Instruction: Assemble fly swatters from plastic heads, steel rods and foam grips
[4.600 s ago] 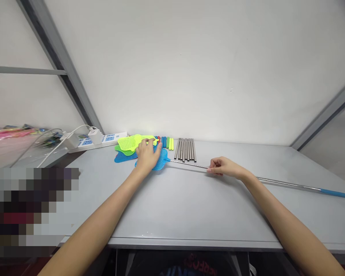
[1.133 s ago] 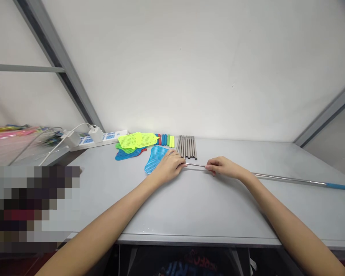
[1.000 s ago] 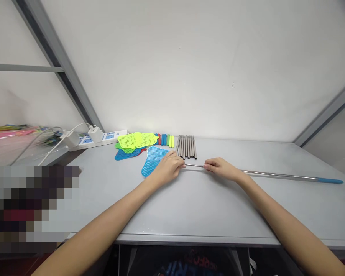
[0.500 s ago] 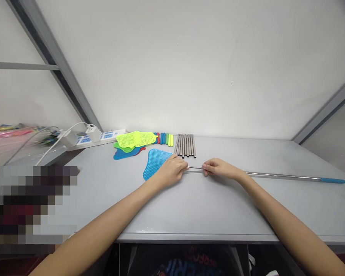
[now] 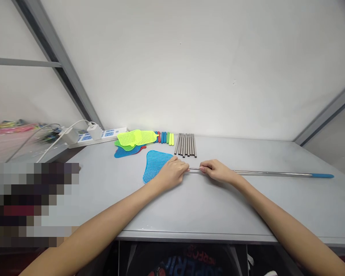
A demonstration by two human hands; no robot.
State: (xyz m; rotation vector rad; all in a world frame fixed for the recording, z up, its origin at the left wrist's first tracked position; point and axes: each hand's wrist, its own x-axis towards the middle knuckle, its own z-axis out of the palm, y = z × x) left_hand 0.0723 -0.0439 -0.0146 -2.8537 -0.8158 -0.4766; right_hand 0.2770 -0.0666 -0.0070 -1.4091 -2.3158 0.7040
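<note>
A fly swatter with a blue mesh head (image 5: 154,165) lies across the table in front of me. Its long telescopic metal rod (image 5: 276,173) runs to the right and ends in a blue grip (image 5: 322,175). My left hand (image 5: 174,171) is closed around the joint where the mesh head meets the rod, hiding that spot. A short way to the right, my right hand (image 5: 215,170) pinches the thin part of the rod between thumb and fingers. A bit of bare rod shows between the hands.
Behind my left hand lie several metal tubes (image 5: 185,145) and a row of coloured grips (image 5: 164,138). Yellow swatter heads (image 5: 136,137) overlap green, blue and red ones. A white power strip (image 5: 109,133) with plugged-in adapters sits at the back left, beside plastic-wrapped items (image 5: 14,132).
The rod's blue grip end has come leftward, so the rod reaches less far to the right. My right hand has shifted slightly left, nearer my left hand.
</note>
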